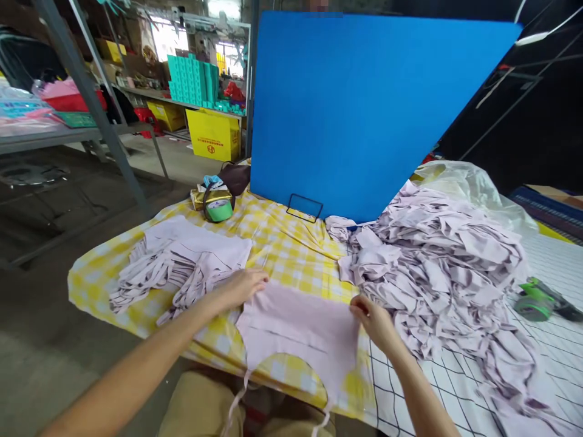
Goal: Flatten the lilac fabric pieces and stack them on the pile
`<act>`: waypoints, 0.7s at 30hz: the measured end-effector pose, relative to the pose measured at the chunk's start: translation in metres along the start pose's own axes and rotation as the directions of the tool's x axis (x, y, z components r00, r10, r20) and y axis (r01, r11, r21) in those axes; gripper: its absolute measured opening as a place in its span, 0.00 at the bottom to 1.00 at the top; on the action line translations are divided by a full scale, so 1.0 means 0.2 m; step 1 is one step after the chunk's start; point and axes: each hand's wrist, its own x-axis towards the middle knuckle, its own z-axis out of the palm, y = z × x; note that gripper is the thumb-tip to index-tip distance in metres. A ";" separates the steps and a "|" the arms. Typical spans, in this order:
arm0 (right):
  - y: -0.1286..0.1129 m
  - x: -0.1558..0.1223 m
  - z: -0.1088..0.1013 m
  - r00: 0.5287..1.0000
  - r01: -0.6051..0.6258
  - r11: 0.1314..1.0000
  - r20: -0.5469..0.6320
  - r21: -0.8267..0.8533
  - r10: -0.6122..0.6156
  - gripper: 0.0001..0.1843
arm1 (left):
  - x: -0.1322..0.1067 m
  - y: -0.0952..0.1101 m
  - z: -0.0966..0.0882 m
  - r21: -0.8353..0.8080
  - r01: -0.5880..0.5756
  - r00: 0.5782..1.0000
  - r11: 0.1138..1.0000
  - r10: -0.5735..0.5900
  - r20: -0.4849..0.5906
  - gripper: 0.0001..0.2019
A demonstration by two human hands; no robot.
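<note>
A pale lilac fabric piece (300,331) with a curved cut-out and thin strings lies flat on the yellow checked cloth (291,249) in front of me. My left hand (243,285) rests on its upper left corner, fingers curled down on the fabric. My right hand (373,318) pinches its upper right corner. To the left lies a neat stack of the same lilac pieces (182,261). On the right rises a large loose heap of lilac pieces (437,267).
A tall blue board (355,103) stands behind the cloth on a wire stand. A green tape roll (218,209) and gold box sit at the back left. A green tool (540,300) lies on the white grid mat at right. Metal shelving and a yellow carton stand beyond.
</note>
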 end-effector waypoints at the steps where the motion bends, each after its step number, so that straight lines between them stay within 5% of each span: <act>1: 0.03 0.03 0.08 1.000 -0.013 0.999 0.011 -0.032 0.013 0.08 | 0.04 -0.05 0.09 0.015 0.017 0.999 1.000 -0.018 0.043 0.09; 5: 0.13 0.11 0.26 0.996 -0.071 0.989 -0.061 -0.133 0.063 0.11 | 0.15 -0.16 0.23 0.018 0.051 0.998 0.999 -0.051 0.020 0.13; 11: 0.19 0.20 0.31 0.985 -0.107 0.962 -0.158 -0.253 0.068 0.13 | 0.25 -0.19 0.24 -0.013 0.126 0.981 0.992 -0.127 -0.145 0.23; 15: 0.12 0.12 0.36 0.968 -0.127 0.938 -0.246 -0.323 0.047 0.18 | 0.19 -0.13 0.33 0.115 0.181 0.962 0.977 -0.152 -0.228 0.31; 18: 0.08 0.02 0.44 0.981 0.022 0.923 -0.169 -0.384 -0.094 0.22 | 0.07 -0.04 0.39 0.173 0.003 1.000 0.985 -0.003 -0.006 0.32; 21: 0.11 -0.09 0.49 0.992 0.109 0.921 -0.018 -0.374 -0.125 0.25 | -0.04 0.03 0.39 0.134 -0.145 0.968 0.980 0.113 0.224 0.30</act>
